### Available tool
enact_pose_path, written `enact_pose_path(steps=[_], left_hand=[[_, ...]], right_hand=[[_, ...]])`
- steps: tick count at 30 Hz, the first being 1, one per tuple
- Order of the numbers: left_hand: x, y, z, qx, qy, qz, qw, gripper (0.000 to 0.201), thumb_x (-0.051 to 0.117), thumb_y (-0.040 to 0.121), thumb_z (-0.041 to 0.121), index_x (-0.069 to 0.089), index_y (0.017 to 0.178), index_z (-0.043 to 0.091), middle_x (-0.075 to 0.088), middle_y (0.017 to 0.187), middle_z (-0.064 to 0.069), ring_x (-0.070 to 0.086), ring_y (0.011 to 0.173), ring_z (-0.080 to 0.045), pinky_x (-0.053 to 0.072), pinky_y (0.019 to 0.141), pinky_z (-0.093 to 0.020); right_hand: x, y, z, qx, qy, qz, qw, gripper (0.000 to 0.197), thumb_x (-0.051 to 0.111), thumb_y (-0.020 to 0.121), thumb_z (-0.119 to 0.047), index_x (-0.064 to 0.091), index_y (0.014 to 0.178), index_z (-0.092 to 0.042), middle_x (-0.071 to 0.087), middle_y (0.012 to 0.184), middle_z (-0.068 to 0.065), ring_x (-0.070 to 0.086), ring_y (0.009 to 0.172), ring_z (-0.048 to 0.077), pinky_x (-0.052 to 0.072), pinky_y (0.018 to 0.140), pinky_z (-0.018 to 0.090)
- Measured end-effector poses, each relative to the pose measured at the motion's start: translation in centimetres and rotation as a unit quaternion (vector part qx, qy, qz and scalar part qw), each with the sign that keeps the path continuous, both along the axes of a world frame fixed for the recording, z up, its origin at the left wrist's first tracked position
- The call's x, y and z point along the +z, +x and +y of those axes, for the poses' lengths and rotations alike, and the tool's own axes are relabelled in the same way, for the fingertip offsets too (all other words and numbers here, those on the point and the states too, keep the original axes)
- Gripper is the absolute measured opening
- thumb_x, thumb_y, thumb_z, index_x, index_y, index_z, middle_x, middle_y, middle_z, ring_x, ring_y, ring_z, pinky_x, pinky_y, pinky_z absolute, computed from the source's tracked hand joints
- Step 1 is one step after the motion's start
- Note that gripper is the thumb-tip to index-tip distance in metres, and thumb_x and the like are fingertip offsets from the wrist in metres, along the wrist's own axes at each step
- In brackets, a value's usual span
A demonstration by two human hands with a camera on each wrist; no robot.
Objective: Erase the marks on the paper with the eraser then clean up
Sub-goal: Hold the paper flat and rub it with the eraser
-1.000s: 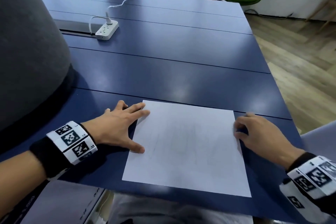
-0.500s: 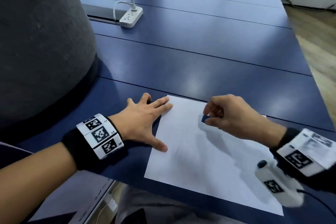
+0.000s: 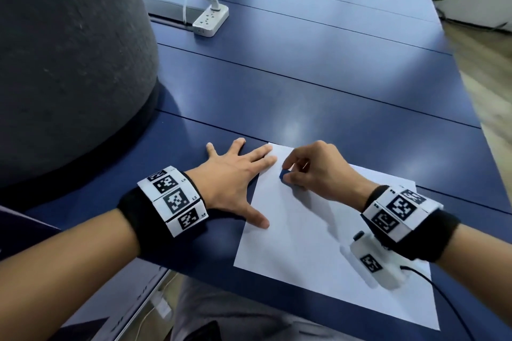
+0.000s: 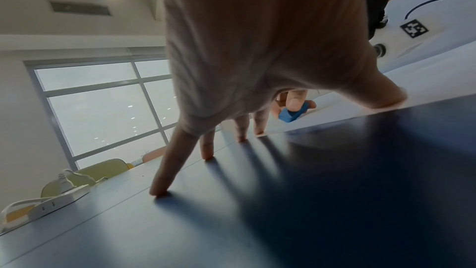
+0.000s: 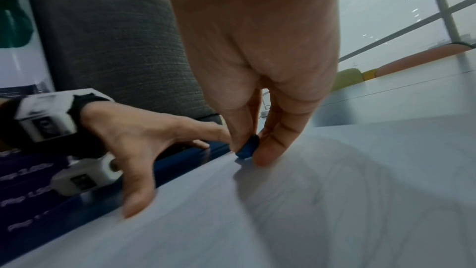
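- Leftmost, a grey upholstered chair back [image 3: 69, 63] stands against the blue table [image 3: 304, 85], with a white power strip [image 3: 211, 20] well beyond the work; neither should interfere with the erasing.
- Next, the left hand [image 3: 235, 177] lies spread and flat, grasping nothing, with its fingertips [image 3: 270, 159] and thumb on the left edge of the white paper [image 3: 318, 252] and its other fingers on the table. Judged from this, it serves as the anchor and should press firmly so the sheet neither slides nor buckles.
- Further right, the right hand [image 3: 315, 169] pinches the blue eraser [image 3: 284, 174] between thumb and fingers, its lower end on the paper near the far left corner, close to the left fingertips.
- Faint pencil curves [image 5: 360, 186] show on the sheet in the right wrist view, so erasing appears barely begun.
- Short strokes directed away from the anchoring hand would probably suit best, since rubbing toward a free edge could crease the paper.
- Working steadily rightward across the marks would then leave the crumbs for the clean-up.
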State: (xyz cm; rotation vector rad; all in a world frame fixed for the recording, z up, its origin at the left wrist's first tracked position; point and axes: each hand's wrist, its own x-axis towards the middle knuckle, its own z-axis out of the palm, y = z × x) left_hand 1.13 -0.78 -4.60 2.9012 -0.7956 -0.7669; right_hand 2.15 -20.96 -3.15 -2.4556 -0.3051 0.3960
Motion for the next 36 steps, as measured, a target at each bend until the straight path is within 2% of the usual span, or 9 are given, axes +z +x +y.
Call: enact_pose_path(steps=[3,8,12,17,22,24,27,32,36], left_hand=[[-0.1,0.0,0.1,-0.008,0.002,-0.006,1.000,0.124,0.060,0.054,0.089,-0.001,0.150,0.039,-0.013,0.157,0.025,-0.005,0.146,-0.032,0.018,0.100,-0.079],[-0.1,0.2,0.1,-0.020,0.002,-0.016,1.000,0.125,0.060,0.052,0.090,0.001,0.149,0.039,-0.010,0.158,0.023,-0.001,0.146,-0.034,0.023,0.096,-0.078],[0.1,0.0,0.1,-0.025,0.015,-0.012,0.999,0.130,0.061,0.051,0.090,-0.002,0.151,0.038,-0.013,0.158,0.023,-0.002,0.146,-0.034,0.024,0.096,-0.077],[0.5,0.1,0.0,-0.028,0.030,-0.003,0.999,0.137,0.064,0.048,0.090,-0.007,0.152,0.037,-0.017,0.157,0.023,-0.003,0.146,-0.033,0.026,0.097,-0.077],[0.6,0.1,-0.1,-0.032,0.043,-0.003,0.999,0.138,0.063,0.049,0.090,-0.008,0.153,0.034,-0.019,0.157,0.022,-0.003,0.146,-0.033,0.028,0.097,-0.076],[0.7,0.1,-0.1,-0.036,0.043,-0.005,0.998,0.137,0.062,0.049,0.090,-0.007,0.153,0.034,-0.017,0.157,0.022,-0.002,0.145,-0.034,0.029,0.096,-0.076],[0.7,0.1,-0.1,-0.035,0.042,-0.007,0.998,0.137,0.063,0.049,0.090,-0.006,0.153,0.034,-0.016,0.158,0.022,0.000,0.145,-0.033,0.029,0.095,-0.077],[0.6,0.2,-0.1,-0.033,0.044,-0.005,0.998,0.137,0.063,0.048,0.090,-0.007,0.153,0.035,-0.017,0.159,0.021,-0.001,0.146,-0.033,0.028,0.095,-0.077],[0.7,0.1,-0.1,-0.036,0.042,-0.012,0.998,0.137,0.062,0.048,0.090,-0.005,0.153,0.033,-0.015,0.158,0.022,0.001,0.144,-0.032,0.029,0.095,-0.076]], right_hand=[[0.3,0.1,0.2,0.015,-0.008,0.008,1.000,0.004,0.075,0.076,-0.015,0.073,0.080,-0.014,0.061,0.052,-0.004,0.052,0.047,0.007,0.041,0.050,0.013],[0.0,0.7,0.3,-0.029,0.017,-0.007,0.999,0.003,0.073,0.077,-0.011,0.072,0.080,-0.012,0.066,0.057,0.006,0.055,0.048,0.013,0.043,0.048,0.015],[0.0,-0.8,1.0,0.022,0.010,0.022,0.999,0.004,0.074,0.076,-0.013,0.074,0.081,-0.013,0.064,0.054,-0.002,0.054,0.043,0.005,0.043,0.047,0.011],[0.3,0.7,0.5,-0.016,0.024,-0.006,1.000,0.003,0.072,0.078,-0.011,0.074,0.080,-0.012,0.063,0.051,-0.001,0.054,0.042,0.005,0.043,0.047,0.012],[0.2,-1.1,1.1,0.027,0.015,0.028,0.999,0.006,0.073,0.077,-0.010,0.074,0.083,-0.011,0.057,0.041,-0.011,0.052,0.039,0.000,0.038,0.046,0.007],[0.4,0.3,0.7,0.002,0.009,0.007,1.000,0.006,0.072,0.077,-0.011,0.075,0.083,-0.011,0.056,0.039,-0.013,0.052,0.038,0.000,0.037,0.046,0.006],[0.5,1.3,0.5,-0.020,0.015,-0.010,1.000,0.004,0.071,0.078,-0.010,0.074,0.080,-0.010,0.060,0.046,-0.007,0.052,0.038,0.001,0.040,0.046,0.009],[0.5,-0.2,0.9,0.039,0.001,0.031,0.999,0.005,0.072,0.077,-0.010,0.074,0.081,-0.013,0.062,0.050,-0.004,0.052,0.041,0.002,0.043,0.050,0.011],[0.7,1.7,0.1,-0.027,0.015,-0.009,0.999,0.005,0.072,0.078,-0.011,0.074,0.082,-0.009,0.060,0.047,-0.004,0.050,0.038,0.000,0.037,0.046,0.008]])
